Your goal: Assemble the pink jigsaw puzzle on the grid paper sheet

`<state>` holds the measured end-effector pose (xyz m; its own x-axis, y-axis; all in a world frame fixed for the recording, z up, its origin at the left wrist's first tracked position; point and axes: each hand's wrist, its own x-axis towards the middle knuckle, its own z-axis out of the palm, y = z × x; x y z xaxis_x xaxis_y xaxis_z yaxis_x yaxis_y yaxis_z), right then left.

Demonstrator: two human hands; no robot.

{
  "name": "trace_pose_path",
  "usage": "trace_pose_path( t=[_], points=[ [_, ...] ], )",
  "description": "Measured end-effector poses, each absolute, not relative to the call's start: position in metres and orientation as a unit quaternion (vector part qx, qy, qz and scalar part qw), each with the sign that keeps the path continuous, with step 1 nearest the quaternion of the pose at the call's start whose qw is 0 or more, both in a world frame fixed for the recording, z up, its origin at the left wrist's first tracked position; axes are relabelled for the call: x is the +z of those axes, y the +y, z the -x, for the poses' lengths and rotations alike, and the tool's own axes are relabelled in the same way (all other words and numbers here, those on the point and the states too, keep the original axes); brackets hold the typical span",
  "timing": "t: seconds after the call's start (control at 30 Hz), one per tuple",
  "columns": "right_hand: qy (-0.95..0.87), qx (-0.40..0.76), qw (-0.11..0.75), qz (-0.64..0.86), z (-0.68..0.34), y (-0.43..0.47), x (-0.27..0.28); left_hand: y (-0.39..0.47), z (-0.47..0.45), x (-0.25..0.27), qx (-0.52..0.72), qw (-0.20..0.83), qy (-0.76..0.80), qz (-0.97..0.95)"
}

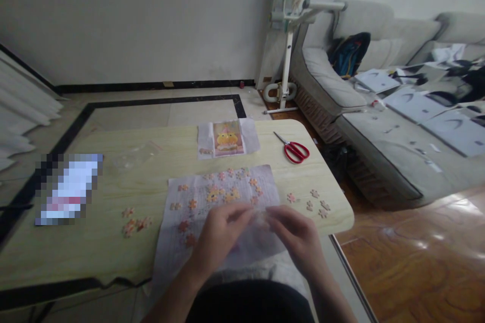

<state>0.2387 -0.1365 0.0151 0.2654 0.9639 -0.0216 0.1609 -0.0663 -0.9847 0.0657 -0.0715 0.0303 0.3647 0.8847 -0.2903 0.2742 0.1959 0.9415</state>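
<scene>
Close together over the near part of a printed sheet (166,242) are my left hand (229,219) and my right hand (293,227). Fingers and thumb of each are pinched toward the other. Something pale, perhaps see-through, shows faintly between the fingertips, too blurred to name. Puzzle pieces (192,204) lie scattered over the sheet, and a few yellow ones (223,194) sit grouped in its middle. Beyond the sheet rests a paper with a yellow cartoon picture (228,139). My forearms and hands cover part of the sheet.
Red-handled scissors (295,151) lie at the table's far right. Loose pieces (324,208) are right of the sheet, and more pieces (131,226) left of it. A clear plastic bag (136,155) and a pixelated phone-like object (71,186) are farther left. A sofa (394,161) stands right.
</scene>
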Motion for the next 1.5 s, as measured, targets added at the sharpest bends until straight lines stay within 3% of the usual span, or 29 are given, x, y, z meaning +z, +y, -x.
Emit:
trace_pose_path(
  t=[1.1, 1.5],
  points=[
    [-0.468, 0.417, 0.489, 0.606, -0.23, -0.134, 0.017, -0.073, -0.055, 0.028, 0.286, 0.574, 0.508, -0.575],
    [-0.477, 0.413, 0.484, 0.606, -0.231, -0.133, 0.018, -0.077, -0.057, 0.031, 0.253, 0.617, 0.538, -0.516]
  ],
)
